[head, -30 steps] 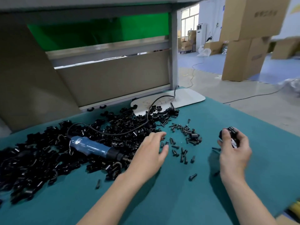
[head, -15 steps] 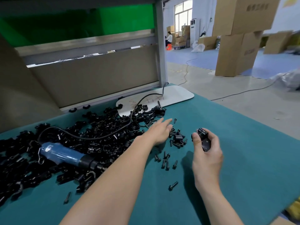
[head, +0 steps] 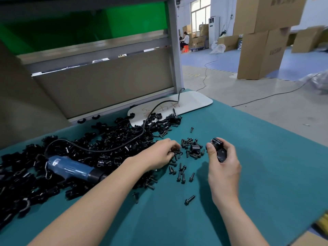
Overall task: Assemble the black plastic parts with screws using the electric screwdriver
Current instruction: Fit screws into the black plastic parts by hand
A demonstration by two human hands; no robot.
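Observation:
A big heap of black plastic parts (head: 74,157) covers the left of the teal table mat (head: 266,174). Several loose black screws (head: 182,173) lie scattered in the middle. My left hand (head: 159,153) rests at the edge of the screw pile, its fingertips curled and pinching a screw (head: 175,151). My right hand (head: 223,162) grips a black plastic part (head: 219,148) just right of the screws. The blue electric screwdriver (head: 71,168) lies on the heap at the left, its tip hidden behind my left forearm.
The screwdriver's black cable (head: 142,128) loops over the heap to a white board (head: 186,103) at the back. A grey bench frame (head: 106,82) rises behind. Cardboard boxes (head: 262,50) stand on the floor past the table's right edge.
My left hand has pulled back from a flat reach and curled its fingertips onto a screw. My right hand with the black part has stayed beside the screws.

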